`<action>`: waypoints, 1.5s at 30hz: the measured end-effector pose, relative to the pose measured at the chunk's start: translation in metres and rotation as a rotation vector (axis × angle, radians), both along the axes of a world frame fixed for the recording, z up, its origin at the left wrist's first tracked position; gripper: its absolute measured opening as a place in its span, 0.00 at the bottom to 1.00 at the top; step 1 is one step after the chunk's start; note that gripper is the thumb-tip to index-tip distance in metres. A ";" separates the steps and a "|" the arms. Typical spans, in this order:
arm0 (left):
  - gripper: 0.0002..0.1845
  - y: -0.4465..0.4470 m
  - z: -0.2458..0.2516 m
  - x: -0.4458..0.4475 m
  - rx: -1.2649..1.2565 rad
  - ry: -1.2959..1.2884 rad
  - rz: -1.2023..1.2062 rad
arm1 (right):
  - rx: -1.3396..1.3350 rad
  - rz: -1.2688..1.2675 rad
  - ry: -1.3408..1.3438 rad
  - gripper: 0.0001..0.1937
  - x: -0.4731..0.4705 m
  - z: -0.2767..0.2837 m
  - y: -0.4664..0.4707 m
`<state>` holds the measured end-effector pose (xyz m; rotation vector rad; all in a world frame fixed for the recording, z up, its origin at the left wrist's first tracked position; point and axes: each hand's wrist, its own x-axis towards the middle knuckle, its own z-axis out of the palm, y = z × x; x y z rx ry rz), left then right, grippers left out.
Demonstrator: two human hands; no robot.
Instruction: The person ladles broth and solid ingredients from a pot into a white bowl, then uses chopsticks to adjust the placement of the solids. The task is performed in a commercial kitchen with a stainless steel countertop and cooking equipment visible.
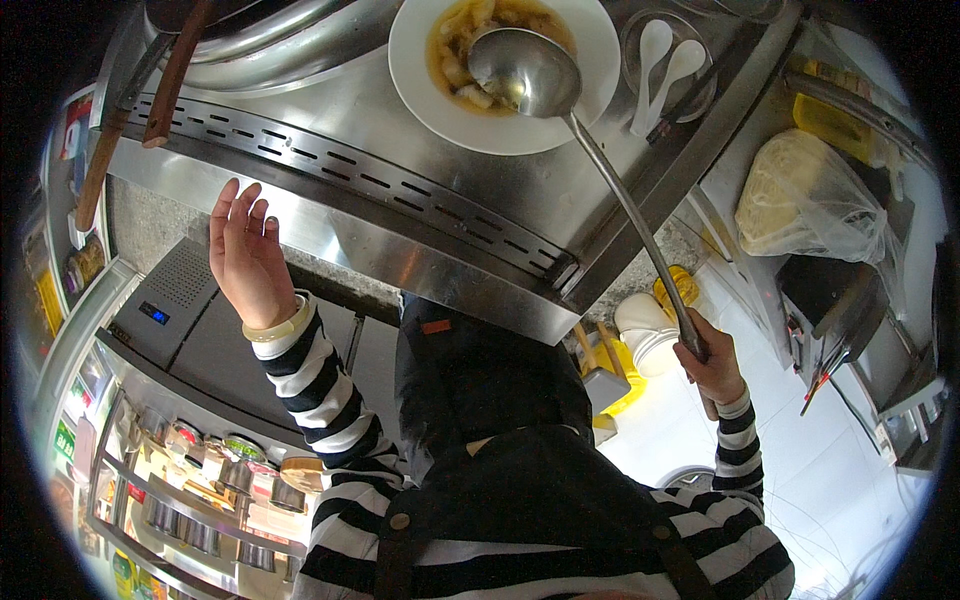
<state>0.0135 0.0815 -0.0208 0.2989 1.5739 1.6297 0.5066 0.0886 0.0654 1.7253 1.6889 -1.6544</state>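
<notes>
My right hand (711, 360), at the right, is closed around the long handle of a steel ladle (536, 71). The ladle's bowl is over a wide white bowl (420, 97), which holds yellowish broth with pale pieces (454, 67). My left hand (249, 262) is raised near the front edge of the steel counter (375, 255), fingers slightly bent and apart, with nothing in it. A bracelet is on that wrist. Whether the ladle touches the food cannot be told.
Two white spoons (679, 67) lie in a round metal dish right of the bowl. Wooden handles (169, 112) jut over the counter's left end beside a large metal pan. At the right are a plastic bag of pale food (795, 199) and white buckets (646, 330) low down.
</notes>
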 end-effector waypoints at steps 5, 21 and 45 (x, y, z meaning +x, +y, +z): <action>0.15 0.002 -0.001 0.000 0.037 -0.033 -0.017 | -0.043 -0.057 0.016 0.27 0.001 -0.001 0.002; 0.15 0.009 0.005 0.002 -0.022 -0.009 0.034 | -0.366 -0.480 0.300 0.24 -0.019 0.026 0.026; 0.18 0.019 0.032 -0.042 -0.007 0.007 0.145 | 0.590 0.073 0.104 0.24 -0.177 -0.001 0.184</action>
